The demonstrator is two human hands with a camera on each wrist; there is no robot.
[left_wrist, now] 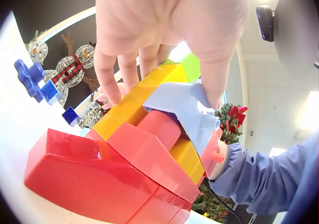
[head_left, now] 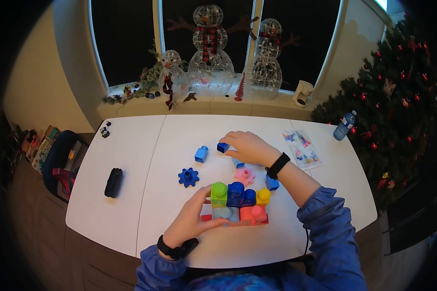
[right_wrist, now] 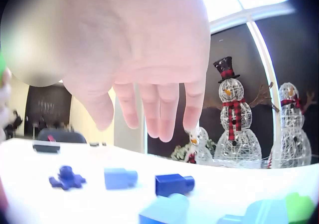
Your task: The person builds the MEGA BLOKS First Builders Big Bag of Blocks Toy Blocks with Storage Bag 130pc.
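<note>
My left hand (head_left: 192, 216) grips a stack of toy building blocks (head_left: 235, 189) at its left side, thumb on a light blue piece (left_wrist: 177, 102). Green, dark blue and yellow blocks top the stack, with salmon and red ones lower down. In the left wrist view, the red base (left_wrist: 99, 179) points toward the lower left. My right hand (head_left: 250, 148) hangs over the table with its fingers loosely extended downward. Below those fingers, a dark blue block (right_wrist: 172, 185) lies on its side, apart from them. A light blue block (right_wrist: 164, 210) sits nearer the camera.
On the white table (head_left: 116, 228) are a blue gear piece (head_left: 188, 177), a pink gear piece (head_left: 244, 176), a blue block (head_left: 201, 154), a black case (head_left: 113, 183), a picture sheet (head_left: 303, 149) and a water bottle (head_left: 345, 125). Wire snowmen (head_left: 211, 68) stand on the windowsill behind.
</note>
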